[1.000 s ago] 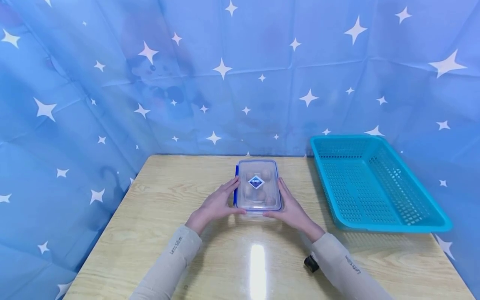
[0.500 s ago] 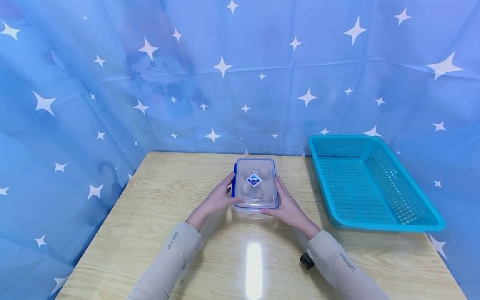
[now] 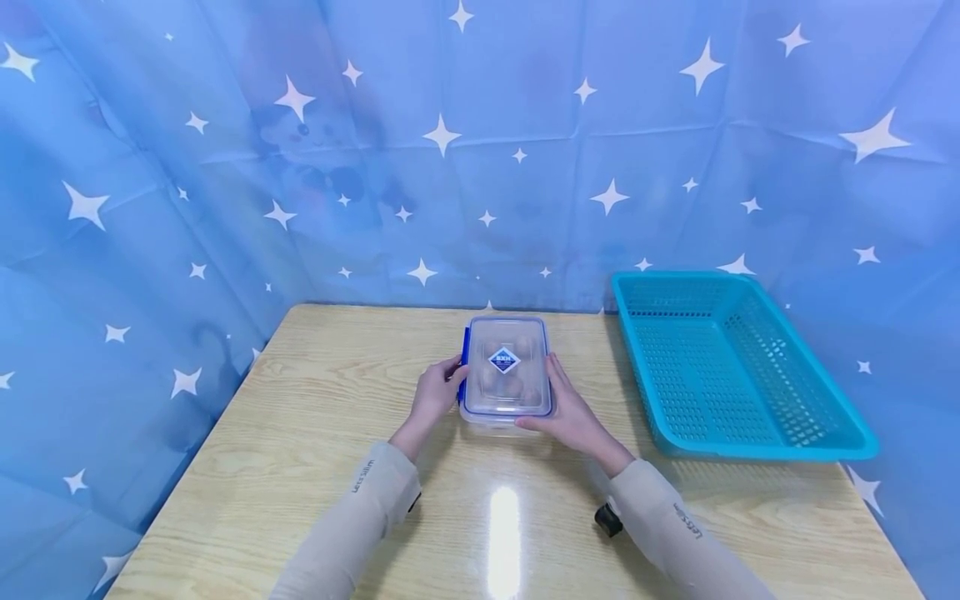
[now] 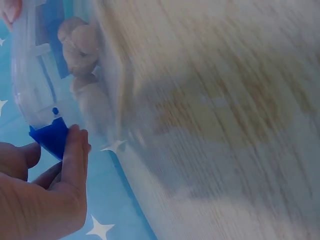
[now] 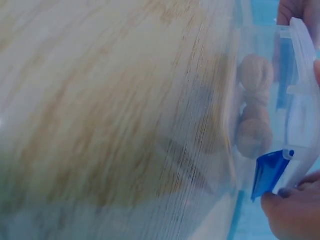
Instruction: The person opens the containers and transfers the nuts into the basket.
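Observation:
On the table (image 3: 300,433) is a clear plastic food container (image 3: 525,333) with a blue-edged lid and a diamond-shaped label. Several round, light-brown things (image 5: 254,137) show through its wall. At its left side my left hand (image 3: 435,392) pinches a blue side latch (image 4: 51,137) between thumb and fingers; that latch juts outward from the wall. My right hand (image 3: 573,421) holds the container's right side, with the thumb at the front right corner and fingers along the edge. Beside these fingers, the right latch (image 5: 270,172) also sticks out.
To the right, a turquoise perforated basket (image 3: 750,450) stands on the table, reaching past its right side. A blue curtain with white stars (image 3: 420,208) hangs behind and left of the table. A black wrist device (image 3: 608,520) shows under the right sleeve.
My left hand has shifted from spanning the container's left front corner to pinching the latch on its left side. My right hand keeps its hold. The head view has shifted slightly.

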`<action>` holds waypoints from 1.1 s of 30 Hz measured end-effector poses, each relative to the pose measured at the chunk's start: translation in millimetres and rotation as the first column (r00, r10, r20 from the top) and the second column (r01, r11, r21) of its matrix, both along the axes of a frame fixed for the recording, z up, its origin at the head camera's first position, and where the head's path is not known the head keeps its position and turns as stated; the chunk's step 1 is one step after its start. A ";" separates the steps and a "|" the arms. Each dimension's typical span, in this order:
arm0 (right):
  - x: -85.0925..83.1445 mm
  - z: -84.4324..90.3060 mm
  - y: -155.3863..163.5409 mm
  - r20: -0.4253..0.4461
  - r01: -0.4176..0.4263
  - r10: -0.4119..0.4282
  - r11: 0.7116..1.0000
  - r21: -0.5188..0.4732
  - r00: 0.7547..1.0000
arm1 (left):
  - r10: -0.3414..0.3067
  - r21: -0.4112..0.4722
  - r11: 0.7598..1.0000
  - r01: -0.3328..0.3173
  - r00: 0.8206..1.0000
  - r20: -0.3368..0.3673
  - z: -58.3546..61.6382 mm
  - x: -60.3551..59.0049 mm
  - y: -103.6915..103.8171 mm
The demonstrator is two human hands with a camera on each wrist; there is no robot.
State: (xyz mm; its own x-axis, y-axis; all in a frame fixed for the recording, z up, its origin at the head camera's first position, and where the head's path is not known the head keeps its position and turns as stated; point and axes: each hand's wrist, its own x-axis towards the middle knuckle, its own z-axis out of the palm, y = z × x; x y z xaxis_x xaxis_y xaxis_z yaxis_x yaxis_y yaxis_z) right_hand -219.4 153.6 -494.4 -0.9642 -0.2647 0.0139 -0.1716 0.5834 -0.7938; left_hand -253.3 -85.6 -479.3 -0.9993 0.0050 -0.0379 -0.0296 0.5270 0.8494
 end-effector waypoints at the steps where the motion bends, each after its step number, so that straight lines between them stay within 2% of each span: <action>1: 0.4 0.3 -0.1 0.001 -0.001 0.001 1.000 -0.002 1.000 | 0.019 0.005 1.000 -0.019 1.000 0.002 -1.5 -0.1 0.6; 4: 1.1 0.4 0.6 0.002 0.000 0.000 1.000 0.002 1.000 | 0.058 0.060 0.996 -0.059 0.998 0.025 -5.4 -0.7 2.0; 8: 0.0 -1.0 2.4 0.000 -0.002 0.002 1.000 0.014 1.000 | 0.069 0.121 0.990 -0.076 0.996 0.064 -6.9 -2.4 3.0; 13: -1.8 -3.0 2.7 -0.001 -0.005 0.005 1.000 0.020 1.000 | 0.062 0.059 0.996 -0.065 0.997 0.050 -6.0 -5.3 3.2; 15: -1.5 -3.8 2.2 -0.004 -0.004 0.004 1.000 0.016 1.000 | 0.060 0.020 0.998 -0.061 0.996 0.058 -9.9 -7.1 0.8; 19: 0.4 -4.1 -0.1 0.003 -0.027 0.027 1.000 0.006 1.000 | 0.044 -0.029 0.999 -0.040 0.988 0.149 -15.4 -8.9 -8.5; 23: 1.6 -2.7 -0.1 -0.005 -0.030 0.030 1.000 0.002 1.000 | -0.025 -0.065 0.997 0.040 0.976 0.218 -7.4 -11.4 -15.5; 25: 1.6 -2.6 0.9 -0.008 -0.018 0.018 1.000 -0.007 1.000 | -0.055 -0.023 0.998 0.063 0.970 0.238 -2.3 -11.5 -15.8; 28: 1.7 -3.0 2.3 -0.008 -0.021 0.021 1.000 -0.009 1.000 | -0.059 0.028 0.998 0.054 0.975 0.216 -2.0 -10.5 -13.6; 31: 1.6 -3.4 2.7 0.003 -0.027 0.027 1.000 -0.016 1.000 | -0.044 0.039 0.998 0.040 0.993 0.110 -1.7 -7.2 -8.5; 33: 1.6 -3.3 3.2 0.004 -0.025 0.025 1.000 -0.018 1.000 | -0.036 0.047 0.998 0.034 0.999 0.037 -0.5 -5.6 -5.1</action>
